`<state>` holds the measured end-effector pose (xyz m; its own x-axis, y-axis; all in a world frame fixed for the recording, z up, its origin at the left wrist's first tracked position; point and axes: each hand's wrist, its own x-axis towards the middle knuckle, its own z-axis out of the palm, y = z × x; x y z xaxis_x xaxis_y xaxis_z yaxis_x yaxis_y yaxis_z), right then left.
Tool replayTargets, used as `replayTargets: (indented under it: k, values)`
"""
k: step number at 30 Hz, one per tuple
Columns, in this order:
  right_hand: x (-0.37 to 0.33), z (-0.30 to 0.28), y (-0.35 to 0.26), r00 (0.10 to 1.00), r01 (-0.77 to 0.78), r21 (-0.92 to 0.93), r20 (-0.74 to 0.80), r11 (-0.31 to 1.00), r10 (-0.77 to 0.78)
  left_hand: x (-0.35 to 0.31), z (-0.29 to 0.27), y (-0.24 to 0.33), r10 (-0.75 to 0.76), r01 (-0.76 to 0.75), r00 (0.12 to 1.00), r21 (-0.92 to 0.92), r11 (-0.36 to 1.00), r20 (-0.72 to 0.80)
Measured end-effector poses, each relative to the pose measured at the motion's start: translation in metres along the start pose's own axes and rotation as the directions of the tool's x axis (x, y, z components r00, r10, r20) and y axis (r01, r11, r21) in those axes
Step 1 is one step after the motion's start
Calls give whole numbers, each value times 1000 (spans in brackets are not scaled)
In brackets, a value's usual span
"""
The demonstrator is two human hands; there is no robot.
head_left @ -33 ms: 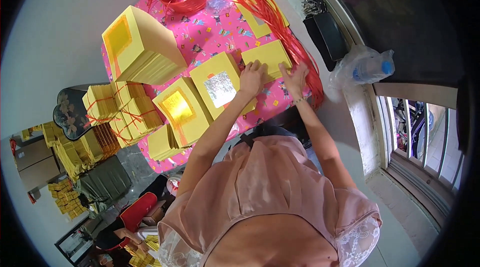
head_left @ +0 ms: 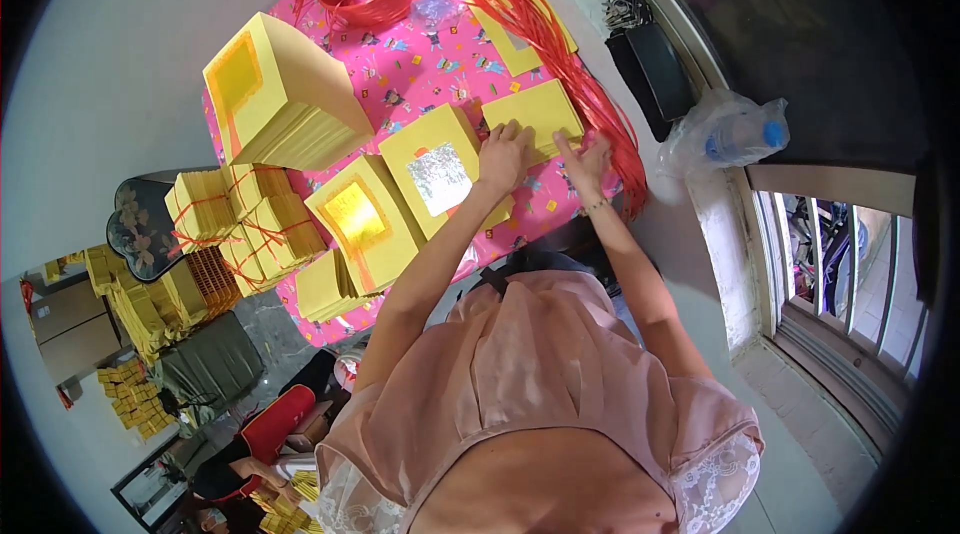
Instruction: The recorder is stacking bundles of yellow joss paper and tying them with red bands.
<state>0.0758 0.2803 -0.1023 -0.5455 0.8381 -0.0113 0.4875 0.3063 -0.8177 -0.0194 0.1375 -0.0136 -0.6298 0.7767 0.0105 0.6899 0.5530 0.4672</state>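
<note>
Resting my left hand point(head_left: 505, 156) on the near left corner of a plain yellow paper stack point(head_left: 535, 114), I have its fingers slightly bent over the top; I cannot tell whether it grips. The stack lies just right of centre in the upper half of the frame, on the pink patterned table point(head_left: 400, 74). My right hand point(head_left: 587, 169) is at the near right corner, its thumb by the stack's edge and its fingers spread apart from the thumb. Beside my left hand, nearer the centre, lies a stack with a silver square point(head_left: 425, 146); left of that is one with a gold square point(head_left: 365, 219). A tall yellow stack point(head_left: 300, 84) stands at upper left, above bundles tied with red string point(head_left: 270, 214). Red strands point(head_left: 590, 89) run from the top edge down past my right hand.
</note>
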Motion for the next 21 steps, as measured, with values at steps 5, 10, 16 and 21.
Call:
replayTargets:
  k: [5, 10, 16, 21]
  values:
    - [-24, 14, -25, 675, -734, 419, 535, 535, 508, -9, 3, -17, -11, 10, 1000, -4, 1000, -26]
    - [-19, 42, -13, 658, -742, 504, 418, 443, 626, -4, 2, -16, 4, -4, 1000, -40, 999, 5]
    - [-15, 67, 3, 614, -746, 515, 289, 422, 734, -3, 4, -16, 10, -9, 1000, -14, 1000, 10]
    - [-14, 59, -7, 723, -673, 587, 395, 450, 567, -5, -3, -18, -26, 26, 999, -9, 1000, 34]
